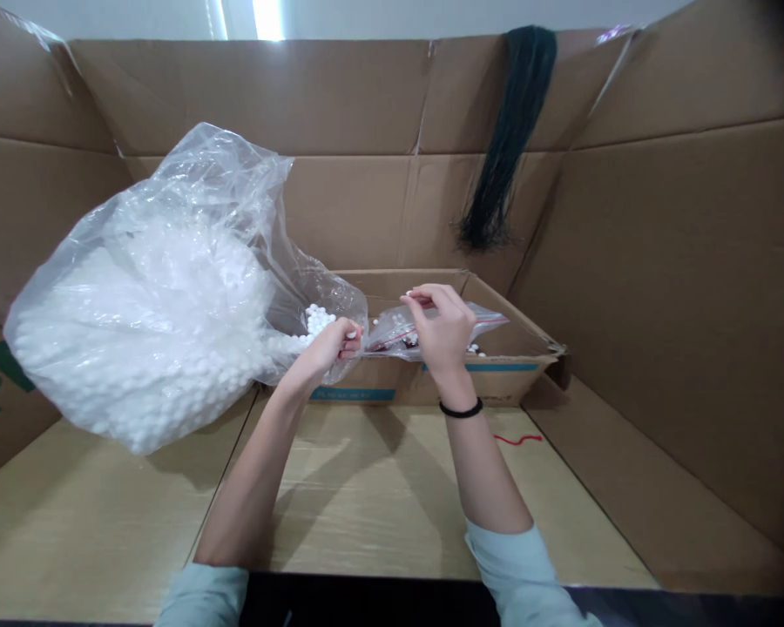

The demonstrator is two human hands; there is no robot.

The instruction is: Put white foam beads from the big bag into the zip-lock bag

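Observation:
A large clear plastic bag (170,287) bulges with small white balls at the left, and its mouth droops toward the cardboard box. Beside the loose white balls (319,320) in that mouth is my left hand (334,344), its fingers curled and a white ball showing at the thumb. My right hand (442,324) hovers over a clear zip bag (392,335) with a red seal line. Thumb and fingertips pinch together there, with a small white ball at their tips. Inside the zip bag are white balls and something dark red.
The open cardboard box (496,383) stands on the wooden table (366,505), with a few balls inside. A red string (518,440) lies to its right. Dark green strands (513,131) hang over the cardboard wall (267,96) behind. Cardboard also encloses both sides.

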